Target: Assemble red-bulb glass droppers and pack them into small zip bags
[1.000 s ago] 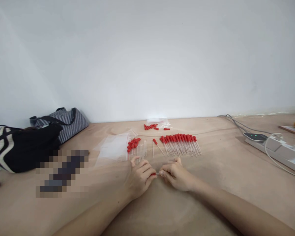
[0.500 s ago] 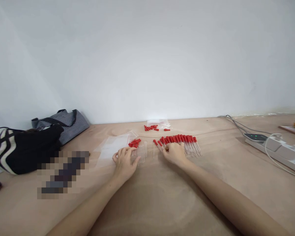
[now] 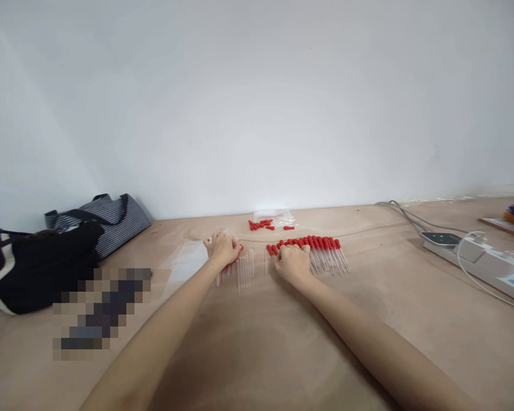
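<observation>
My left hand (image 3: 223, 249) is closed over a pile of red rubber bulbs beside the clear plastic bag (image 3: 182, 262). Only a little red shows at its thumb, and its fingertips are hidden. Just right of it lie several clear tubes (image 3: 245, 269), side by side. My right hand (image 3: 292, 265) is closed, with its fingers curled down at the left part of a row of droppers (image 3: 325, 244) with red bulbs. It covers some of their stems, and what it grips is hidden. One thin tube (image 3: 265, 265) lies between the hands.
Loose red bulbs (image 3: 261, 224) and another clear bag (image 3: 278, 216) lie near the wall. Left stand a striped bag (image 3: 117, 222) and a black bag (image 3: 47, 265); a blurred dark object (image 3: 107, 308) lies before them. A white power strip (image 3: 475, 260) with cables is at right.
My left hand has moved forward from beside the clear tubes onto the bulb pile. My right hand has shifted slightly left along the dropper row. The view has turned a little.
</observation>
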`<state>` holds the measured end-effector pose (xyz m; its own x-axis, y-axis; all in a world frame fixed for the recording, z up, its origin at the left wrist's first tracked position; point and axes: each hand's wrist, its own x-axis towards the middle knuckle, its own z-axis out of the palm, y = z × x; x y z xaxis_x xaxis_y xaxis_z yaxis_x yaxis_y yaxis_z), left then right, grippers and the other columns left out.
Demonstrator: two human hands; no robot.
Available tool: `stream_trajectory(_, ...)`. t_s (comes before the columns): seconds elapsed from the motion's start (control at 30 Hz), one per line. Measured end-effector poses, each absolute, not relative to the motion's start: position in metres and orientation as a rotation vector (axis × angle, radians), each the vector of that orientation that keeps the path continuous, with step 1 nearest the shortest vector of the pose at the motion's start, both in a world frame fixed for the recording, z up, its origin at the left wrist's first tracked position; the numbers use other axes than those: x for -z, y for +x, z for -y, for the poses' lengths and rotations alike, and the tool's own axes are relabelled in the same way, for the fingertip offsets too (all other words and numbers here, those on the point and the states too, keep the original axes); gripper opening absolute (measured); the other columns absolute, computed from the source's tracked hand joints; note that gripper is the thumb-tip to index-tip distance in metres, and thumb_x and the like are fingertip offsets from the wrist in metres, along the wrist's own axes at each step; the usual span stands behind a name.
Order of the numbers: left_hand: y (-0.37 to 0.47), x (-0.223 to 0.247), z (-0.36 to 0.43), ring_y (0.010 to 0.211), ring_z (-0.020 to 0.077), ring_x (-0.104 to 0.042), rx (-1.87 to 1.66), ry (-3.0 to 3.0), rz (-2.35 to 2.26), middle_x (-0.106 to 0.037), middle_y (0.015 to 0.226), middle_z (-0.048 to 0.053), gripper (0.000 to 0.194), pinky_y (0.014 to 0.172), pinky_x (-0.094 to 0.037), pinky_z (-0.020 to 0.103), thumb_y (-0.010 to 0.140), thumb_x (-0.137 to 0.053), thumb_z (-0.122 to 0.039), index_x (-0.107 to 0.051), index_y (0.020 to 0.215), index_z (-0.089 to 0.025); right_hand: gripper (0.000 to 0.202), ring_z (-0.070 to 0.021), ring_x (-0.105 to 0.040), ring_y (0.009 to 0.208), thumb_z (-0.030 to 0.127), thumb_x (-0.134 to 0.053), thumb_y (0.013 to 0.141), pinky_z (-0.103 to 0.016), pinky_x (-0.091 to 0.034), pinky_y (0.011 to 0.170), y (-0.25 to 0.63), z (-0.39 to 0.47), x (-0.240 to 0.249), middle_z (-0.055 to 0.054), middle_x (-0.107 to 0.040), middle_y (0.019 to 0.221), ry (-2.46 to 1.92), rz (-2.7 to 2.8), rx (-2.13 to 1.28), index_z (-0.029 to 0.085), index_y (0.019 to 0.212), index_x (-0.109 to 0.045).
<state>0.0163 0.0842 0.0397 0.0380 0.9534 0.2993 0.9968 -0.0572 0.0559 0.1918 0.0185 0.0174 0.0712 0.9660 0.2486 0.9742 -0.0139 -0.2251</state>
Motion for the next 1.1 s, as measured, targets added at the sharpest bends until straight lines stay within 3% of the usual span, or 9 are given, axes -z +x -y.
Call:
stream_trajectory(0.27,0.024,-0.034,-0.099,0.096,0.0315,-0.048,0.278,-2.089,2.044,-0.061,0.092,0.014,0.016,0.083,-0.027,0.046,0.068,-0.060,-0.032,-0.064,0.066,-0.016,0.023,-0.0244,-0.056,0.086,0.024,-0.047,0.073,-0.040,-0.021,0.082,0.162,-0.029,-0.025,-0.013,-0.065,0.087,-2.102,1.968,-0.115,0.015,0.086,-0.065)
stream_trajectory(0.43,0.029,-0.039,-0.092,0.098,0.0323,-0.046,0.343,-2.095,1.993,-0.060,0.095,0.016,0.019,0.083,-0.026,0.047,0.075,-0.054,-0.028,-0.064,0.067,-0.014,0.023,-0.0273,-0.054,0.095,0.016,-0.046,0.074,-0.043,-0.018,0.085,0.153,-0.037,-0.026,-0.015,-0.066,0.089,-2.158,1.995,-0.192,0.015,0.085,-0.066)
stream_trajectory(0.57,0.033,-0.049,-0.063,0.101,0.0297,-0.044,0.436,-2.212,1.854,-0.059,0.095,0.013,0.023,0.084,-0.025,0.046,0.081,-0.047,-0.028,-0.063,0.069,-0.016,0.025,-0.0271,-0.054,0.093,0.021,-0.043,0.078,-0.042,-0.021,0.083,0.158,-0.030,-0.033,-0.015,-0.065,0.092,-2.114,2.022,-0.202,0.014,0.086,-0.065)
stream_trajectory(0.7,0.032,-0.043,-0.010,0.097,0.0215,-0.048,0.453,-2.460,1.634,-0.060,0.093,0.003,0.011,0.084,-0.029,0.037,0.080,-0.053,-0.028,-0.061,0.078,-0.021,0.029,-0.0273,-0.051,0.096,0.027,-0.036,0.083,-0.039,-0.026,0.078,0.190,-0.010,-0.039,-0.016,-0.061,0.099,-1.986,2.067,-0.162,0.011,0.092,-0.058)
stream_trajectory(0.8,0.028,-0.027,0.026,0.088,0.0195,-0.051,0.559,-2.781,1.328,-0.060,0.085,0.002,0.005,0.084,-0.028,0.038,0.079,-0.053,-0.022,-0.058,0.080,-0.020,0.023,-0.0198,-0.053,0.085,0.023,-0.032,0.086,-0.036,-0.025,0.079,0.224,0.008,-0.031,-0.009,-0.063,0.090,-1.755,2.125,-0.144,0.014,0.092,-0.052)
stream_trajectory(0.93,0.027,-0.009,0.046,0.088,0.0206,-0.052,0.683,-2.953,1.326,-0.060,0.090,0.003,0.013,0.077,-0.034,0.036,0.078,-0.053,-0.022,-0.056,0.090,-0.021,0.017,-0.0167,-0.052,0.081,0.019,-0.035,0.086,-0.036,-0.023,0.081,0.255,0.032,-0.010,-0.006,-0.062,0.084,-1.382,2.176,-0.083,0.017,0.083,-0.051)
stream_trajectory(1.03,0.028,-0.002,0.045,0.091,0.0214,-0.052,0.751,-2.979,1.359,-0.058,0.097,0.005,0.028,0.078,-0.036,0.036,0.077,-0.055,-0.023,-0.055,0.105,-0.022,0.020,-0.0177,-0.051,0.082,0.019,-0.037,0.086,-0.034,-0.025,0.078,0.260,0.044,-0.001,-0.007,-0.062,0.084,-1.263,2.212,-0.085,0.018,0.097,-0.054)
stream_trajectory(1.1,0.030,0.001,0.044,0.088,0.0202,-0.054,0.771,-2.986,1.354,-0.060,0.092,0.004,0.022,0.076,-0.037,0.035,0.078,-0.053,-0.023,-0.060,0.099,-0.024,0.022,-0.0176,-0.050,0.081,0.019,-0.038,0.085,-0.034,-0.025,0.077,0.258,0.050,0.001,-0.006,-0.062,0.082,-1.222,2.239,-0.094,0.020,0.100,-0.055)
